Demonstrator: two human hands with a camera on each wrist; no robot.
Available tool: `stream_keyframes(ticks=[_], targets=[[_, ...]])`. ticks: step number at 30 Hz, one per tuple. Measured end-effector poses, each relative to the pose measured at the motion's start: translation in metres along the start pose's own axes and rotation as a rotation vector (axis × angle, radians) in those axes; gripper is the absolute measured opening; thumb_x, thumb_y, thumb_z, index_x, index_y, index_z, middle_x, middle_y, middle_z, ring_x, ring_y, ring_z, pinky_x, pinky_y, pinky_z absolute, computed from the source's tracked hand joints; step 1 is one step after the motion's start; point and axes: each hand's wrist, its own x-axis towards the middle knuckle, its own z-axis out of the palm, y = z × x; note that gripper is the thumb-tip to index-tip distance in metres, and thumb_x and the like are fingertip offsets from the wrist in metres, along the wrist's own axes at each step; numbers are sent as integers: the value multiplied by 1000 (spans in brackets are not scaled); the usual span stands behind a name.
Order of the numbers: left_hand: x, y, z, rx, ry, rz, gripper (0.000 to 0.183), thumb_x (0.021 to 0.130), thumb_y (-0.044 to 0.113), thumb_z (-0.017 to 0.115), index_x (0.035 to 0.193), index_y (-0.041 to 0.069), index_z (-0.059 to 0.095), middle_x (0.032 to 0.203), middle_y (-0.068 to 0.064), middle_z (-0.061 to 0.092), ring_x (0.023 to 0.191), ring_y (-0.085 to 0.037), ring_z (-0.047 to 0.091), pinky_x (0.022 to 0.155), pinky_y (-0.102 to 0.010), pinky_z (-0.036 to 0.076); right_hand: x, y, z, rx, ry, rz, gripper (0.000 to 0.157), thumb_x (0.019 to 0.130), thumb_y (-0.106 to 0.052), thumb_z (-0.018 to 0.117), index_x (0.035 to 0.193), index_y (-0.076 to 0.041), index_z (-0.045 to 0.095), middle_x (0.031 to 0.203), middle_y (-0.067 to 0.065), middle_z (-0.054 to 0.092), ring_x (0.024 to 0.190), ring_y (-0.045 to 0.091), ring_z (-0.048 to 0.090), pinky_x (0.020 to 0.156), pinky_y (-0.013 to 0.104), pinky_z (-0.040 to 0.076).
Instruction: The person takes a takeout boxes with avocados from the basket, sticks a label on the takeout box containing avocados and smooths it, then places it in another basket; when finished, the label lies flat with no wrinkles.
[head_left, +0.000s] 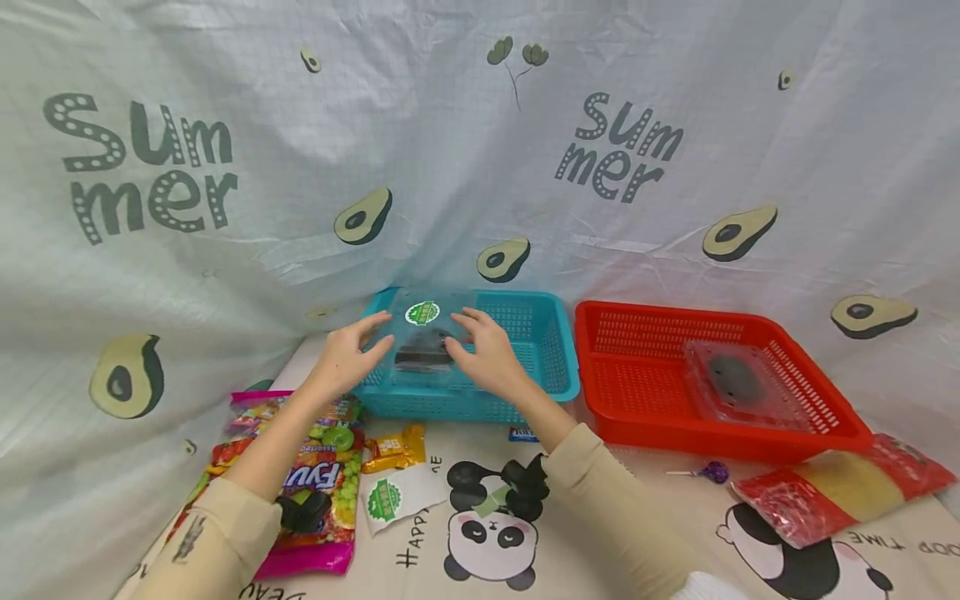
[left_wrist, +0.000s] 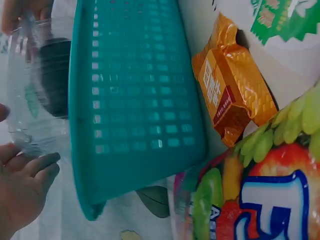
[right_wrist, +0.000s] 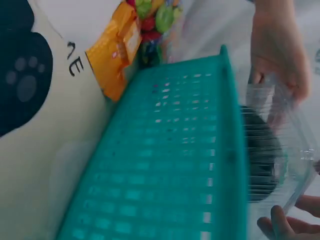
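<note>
A clear plastic box (head_left: 423,340) with a round green-and-white label and a dark item inside is at the left half of the teal basket (head_left: 465,406). My left hand (head_left: 345,358) holds its left side, thumb and fingers at the edge. On the opposite side my right hand (head_left: 491,354) grips it, fingers spread along the edge. The left wrist view shows the box (left_wrist: 31,85) beyond the basket's rim, with the left fingers (left_wrist: 42,170) beneath its end. From the right wrist, the box (right_wrist: 295,145) appears between both hands.
Right of the teal basket stands a red basket (head_left: 697,439) holding another clear box (head_left: 750,387). Closer in lie a colourful candy bag (head_left: 318,475), an orange packet (head_left: 395,448), a labelled white packet (head_left: 402,497), a purple lollipop (head_left: 716,472) and a red-and-yellow bag (head_left: 847,492).
</note>
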Motion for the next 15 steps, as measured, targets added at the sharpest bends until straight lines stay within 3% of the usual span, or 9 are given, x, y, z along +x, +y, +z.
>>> stream_keyframes(ticks=[3,5,7,9,11,13,15], targets=[[2,-12,5,41,2,-50,46,90,30,49,130,8,45,95,-17,63,94,-32,59,72,-42,48,9,5,15,-2,-30,16,44,89,-26,47,129,-5,46,138,16,34,101,25,56,78,36,49],[2,-19,9,59,-16,-77,41,90,27,49,125,6,49,62,-9,57,65,-24,58,53,-34,46,11,9,24,-21,-87,39,45,90,-25,46,129,-3,45,137,17,34,105,26,54,81,37,48],[2,-22,13,63,-37,-110,36,89,23,49,120,5,54,45,-3,37,44,-16,42,41,-28,34,12,12,31,-56,-182,72,46,90,-24,46,130,-2,43,138,18,33,114,29,48,88,41,43],[2,-22,17,57,-61,-126,32,88,18,49,115,3,57,52,-6,46,37,-16,28,36,-29,31,13,15,35,-88,-292,125,48,90,-25,46,132,-2,40,139,18,33,122,31,39,95,44,37],[2,-19,20,109,-105,-130,32,88,18,49,114,1,58,74,-16,59,48,-22,47,46,-34,43,14,16,37,-118,-393,169,49,91,-26,45,133,-3,38,140,16,31,129,30,28,101,44,30],[4,-16,23,189,-168,-134,37,89,21,48,116,-3,56,102,-24,59,74,-33,58,65,-43,49,16,17,38,-127,-468,191,49,91,-27,45,134,-5,37,142,15,29,130,30,26,102,44,29],[6,-12,25,272,-224,-136,41,89,23,46,118,-6,52,122,-27,48,104,-41,50,82,-50,43,18,17,38,-113,-506,201,48,92,-26,45,135,-7,37,143,13,27,131,29,25,102,44,28]])
